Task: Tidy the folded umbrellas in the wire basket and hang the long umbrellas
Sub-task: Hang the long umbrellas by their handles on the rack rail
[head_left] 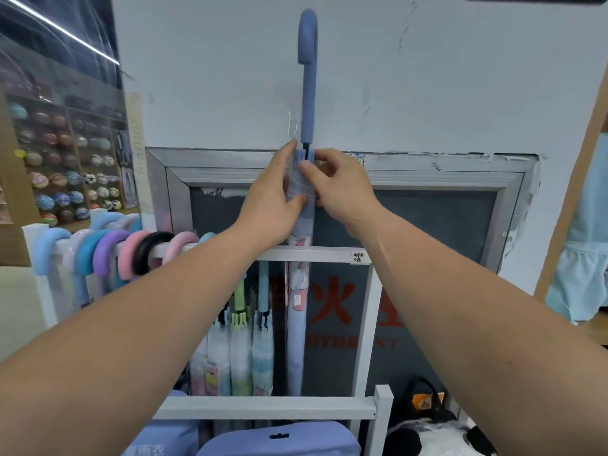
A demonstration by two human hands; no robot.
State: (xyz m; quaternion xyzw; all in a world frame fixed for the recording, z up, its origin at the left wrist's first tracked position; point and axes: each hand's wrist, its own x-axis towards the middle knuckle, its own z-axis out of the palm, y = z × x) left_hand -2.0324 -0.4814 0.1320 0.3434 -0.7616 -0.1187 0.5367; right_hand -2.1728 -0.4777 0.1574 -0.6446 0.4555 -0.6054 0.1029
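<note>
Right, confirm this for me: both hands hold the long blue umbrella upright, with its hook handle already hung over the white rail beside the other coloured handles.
Not quite. The head view shows the hook handle raised well above the white rail, not hung over it. The rest stands: the left hand and right hand hold the long blue umbrella upright, with the other coloured handles on the rail.

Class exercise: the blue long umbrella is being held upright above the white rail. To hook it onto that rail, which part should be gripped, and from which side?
Grip the straight shaft of the blue umbrella just below the crook, coming from the front. The hook curls over at the top and must stay free to catch the rail. Both the left hand and the right hand now pinch lower, at the canopy's top.
</note>
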